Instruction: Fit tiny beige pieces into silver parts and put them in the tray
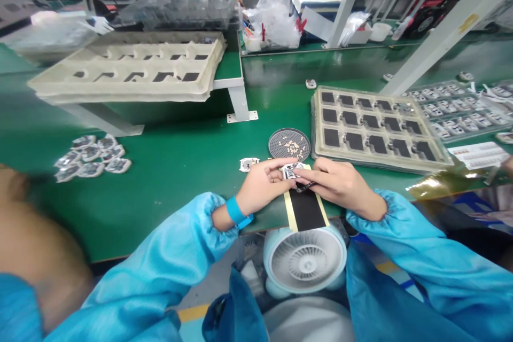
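Observation:
My left hand [262, 184], a blue band at its wrist, pinches a small white-framed electronic part [291, 171] with a silvery inside. From the other side my right hand [340, 184] grips the same part, its fingertips pressed on the top. A slim dark thing [305, 187] shows under the right fingers; I cannot make out what it is. Below both hands a black pad edged with yellow tape [306, 211] lies at the bench edge. Another white-framed part [248, 164] sits just left of my left hand. Behind them is a round dark dish [280, 141] of tiny pale pieces.
A cream tray with dark pockets [316, 152] stands right; a similar tray [120, 93] rests on a raised shelf at left. Several white-framed parts [90, 154] are heaped left. A slanted white post [441, 26] crosses the right. A round fan [306, 262] is below the edge.

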### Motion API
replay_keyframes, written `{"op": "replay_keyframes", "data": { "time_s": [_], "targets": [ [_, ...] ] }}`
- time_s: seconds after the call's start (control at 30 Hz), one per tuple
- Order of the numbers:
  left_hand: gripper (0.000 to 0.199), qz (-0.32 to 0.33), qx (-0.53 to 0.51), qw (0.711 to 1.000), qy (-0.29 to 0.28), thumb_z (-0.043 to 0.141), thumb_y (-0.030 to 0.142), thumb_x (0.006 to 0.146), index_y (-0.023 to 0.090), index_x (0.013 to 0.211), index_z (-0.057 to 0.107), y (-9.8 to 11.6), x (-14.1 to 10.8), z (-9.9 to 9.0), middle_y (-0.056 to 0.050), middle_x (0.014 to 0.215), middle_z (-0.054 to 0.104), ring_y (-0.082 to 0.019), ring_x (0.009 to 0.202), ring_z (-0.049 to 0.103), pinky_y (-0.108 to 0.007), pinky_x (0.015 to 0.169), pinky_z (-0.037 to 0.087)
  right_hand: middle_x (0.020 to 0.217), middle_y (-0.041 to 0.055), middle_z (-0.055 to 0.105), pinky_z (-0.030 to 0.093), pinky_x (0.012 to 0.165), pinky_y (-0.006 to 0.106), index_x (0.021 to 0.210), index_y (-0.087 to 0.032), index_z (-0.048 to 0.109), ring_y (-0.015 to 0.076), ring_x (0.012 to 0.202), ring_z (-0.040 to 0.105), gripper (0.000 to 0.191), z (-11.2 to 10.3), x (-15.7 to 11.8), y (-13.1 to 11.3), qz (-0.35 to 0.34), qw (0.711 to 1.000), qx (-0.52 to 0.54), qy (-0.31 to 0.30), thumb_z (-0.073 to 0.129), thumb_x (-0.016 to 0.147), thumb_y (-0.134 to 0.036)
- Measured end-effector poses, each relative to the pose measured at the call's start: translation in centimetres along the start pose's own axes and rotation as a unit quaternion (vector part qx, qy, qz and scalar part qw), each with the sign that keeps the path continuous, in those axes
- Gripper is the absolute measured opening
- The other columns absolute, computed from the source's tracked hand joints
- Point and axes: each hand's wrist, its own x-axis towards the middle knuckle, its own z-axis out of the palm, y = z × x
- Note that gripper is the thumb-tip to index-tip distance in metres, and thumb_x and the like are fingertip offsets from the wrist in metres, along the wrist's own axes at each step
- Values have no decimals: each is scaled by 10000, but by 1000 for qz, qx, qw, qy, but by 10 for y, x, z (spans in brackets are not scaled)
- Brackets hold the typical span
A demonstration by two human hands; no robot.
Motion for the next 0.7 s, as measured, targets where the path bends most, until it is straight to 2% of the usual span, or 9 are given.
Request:
{"op": "replay_keyframes", "data": {
  "time_s": [0.23, 0.43, 0.5, 0.57, 0.63, 0.7],
  "targets": [
    [555, 29, 36, 999, 11, 823, 160, 726, 160, 1269, 710, -1, 0, 2, -80, 855, 773, -198, 742, 727, -323, 704, 610, 821, 40, 640, 424, 574, 265, 1262, -273, 709, 144, 682, 544, 301, -7, 4, 0, -46, 998, -26, -33, 543, 1011, -262],
    [497, 64, 107, 990, 63, 794, 126, 740, 176, 1232, 740, 0, -2, 5, -21, 721, 728, -142, 596, 640, -266, 563, 553, 823, 43, 635, 421, 577, 269, 1282, -247, 692, 146, 681, 537, 308, -4, 3, 1, -56, 997, -54, -30, 540, 1015, -253],
    [508, 52, 87, 993, 58, 797, 128, 741, 166, 1244, 733, 1, -2, 4, -41, 785, 758, -156, 646, 676, -285, 617, 583, 833, 41, 635, 428, 583, 259, 1271, -273, 699, 142, 690, 544, 303, -2, 3, 0, -33, 998, -40, -28, 541, 1014, -249],
    [534, 31, 36, 998, 44, 813, 148, 737, 150, 1262, 719, 2, -1, 3, -81, 916, 789, -198, 778, 735, -332, 746, 621, 859, 44, 634, 445, 595, 255, 1250, -292, 711, 140, 707, 559, 295, 2, 3, -3, 2, 1000, -11, -14, 552, 1006, -242],
    [560, 17, -11, 999, 34, 834, 175, 730, 137, 1274, 707, 2, 0, 2, -113, 1018, 791, -237, 909, 757, -377, 872, 621, 904, 55, 634, 476, 626, 265, 1218, -289, 725, 148, 749, 586, 277, 6, 5, -6, 37, 998, 39, 19, 577, 990, -235],
    [576, 18, -27, 999, 33, 850, 192, 723, 135, 1276, 703, 3, 0, 1, -122, 1052, 787, -250, 963, 755, -387, 911, 615, 938, 62, 625, 506, 665, 284, 1176, -276, 738, 159, 794, 609, 249, 11, 7, -11, 64, 992, 94, 63, 604, 972, -226]
  ]
}}
